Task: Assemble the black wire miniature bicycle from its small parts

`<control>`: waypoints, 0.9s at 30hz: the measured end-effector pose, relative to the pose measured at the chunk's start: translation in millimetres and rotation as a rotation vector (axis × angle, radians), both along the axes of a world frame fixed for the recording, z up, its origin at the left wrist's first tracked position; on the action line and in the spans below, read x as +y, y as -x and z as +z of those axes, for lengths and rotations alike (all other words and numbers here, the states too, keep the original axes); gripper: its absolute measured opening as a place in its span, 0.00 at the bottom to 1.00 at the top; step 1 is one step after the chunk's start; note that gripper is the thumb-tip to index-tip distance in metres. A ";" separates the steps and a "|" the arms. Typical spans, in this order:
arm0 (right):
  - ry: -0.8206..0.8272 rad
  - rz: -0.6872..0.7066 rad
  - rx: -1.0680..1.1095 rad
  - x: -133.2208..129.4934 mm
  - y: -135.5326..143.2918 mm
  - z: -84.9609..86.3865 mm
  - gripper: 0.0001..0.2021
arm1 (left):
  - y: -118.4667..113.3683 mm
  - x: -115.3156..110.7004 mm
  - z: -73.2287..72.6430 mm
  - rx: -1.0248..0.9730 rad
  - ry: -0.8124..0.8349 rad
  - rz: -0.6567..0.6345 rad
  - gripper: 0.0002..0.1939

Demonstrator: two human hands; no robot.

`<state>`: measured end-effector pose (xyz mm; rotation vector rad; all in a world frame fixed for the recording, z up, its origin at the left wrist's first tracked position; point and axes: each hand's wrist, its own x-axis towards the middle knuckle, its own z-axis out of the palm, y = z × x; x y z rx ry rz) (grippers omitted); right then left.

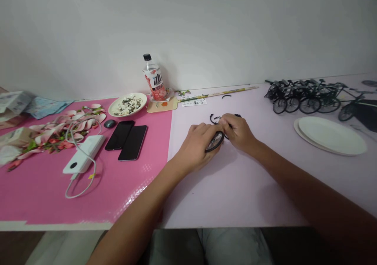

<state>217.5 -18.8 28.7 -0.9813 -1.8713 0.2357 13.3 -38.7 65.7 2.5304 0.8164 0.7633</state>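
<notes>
Between my two hands, over the pale half of the table, is a black miniature bicycle (216, 142). One spoked wheel shows beneath the fingers of my left hand (198, 144), which are wrapped round it. My right hand (237, 130) is closed with thumb and fingers pinched on the bicycle, touching the left fingertips. Thin black parts stick out beyond the knuckles. Most of the frame is hidden by the hands. A small curved black piece (226, 96) lies farther back on the table.
Several miniature bicycles (310, 100) stand at the back right, behind two stacked white plates (332, 135). A drink bottle (155, 80), a dish of small bits (128, 114), two phones (133, 142), a white power bank (84, 155) and artificial petals (59, 135) occupy the left.
</notes>
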 end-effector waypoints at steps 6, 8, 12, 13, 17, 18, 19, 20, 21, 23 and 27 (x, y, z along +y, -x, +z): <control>-0.184 -0.042 -0.065 3.1 -3.8 0.1 0.22 | -1.6 -1.0 0.2 0.076 -0.101 0.008 0.14; -0.284 -0.062 -0.072 4.2 -4.8 1.1 0.21 | -1.9 -1.5 0.9 0.095 -0.155 -0.002 0.14; -0.321 -0.063 -0.075 5.4 -3.9 -0.2 0.20 | -1.9 1.1 0.1 0.146 -0.249 -0.005 0.16; -0.300 -0.056 -0.074 5.5 -3.1 -1.3 0.20 | -2.0 2.3 -0.5 0.159 -0.267 -0.003 0.17; -0.296 -0.118 -0.043 6.1 -2.4 -5.7 0.20 | -3.5 5.6 -2.4 0.219 -0.361 -0.006 0.21; -0.335 -0.153 -0.039 6.5 -3.1 -6.3 0.20 | -4.2 5.7 -2.4 0.235 -0.388 -0.010 0.21; -0.380 -0.186 -0.041 7.0 -4.0 -6.4 0.21 | -5.0 5.5 -2.4 0.250 -0.414 -0.012 0.21; -0.418 -0.206 -0.050 7.5 -4.7 -6.3 0.21 | -5.7 5.3 -2.3 0.262 -0.437 -0.011 0.22; -0.443 -0.210 -0.067 7.8 -5.1 -6.1 0.21 | -6.3 5.1 -2.4 0.271 -0.454 -0.009 0.22; -0.448 -0.190 -0.102 7.8 -3.8 -6.1 0.20 | -7.4 5.3 -3.0 0.279 -0.472 -0.004 0.22; -0.404 -0.164 -0.082 7.7 0.1 -10.6 0.18 | -8.3 7.4 -6.1 0.284 -0.471 -0.005 0.24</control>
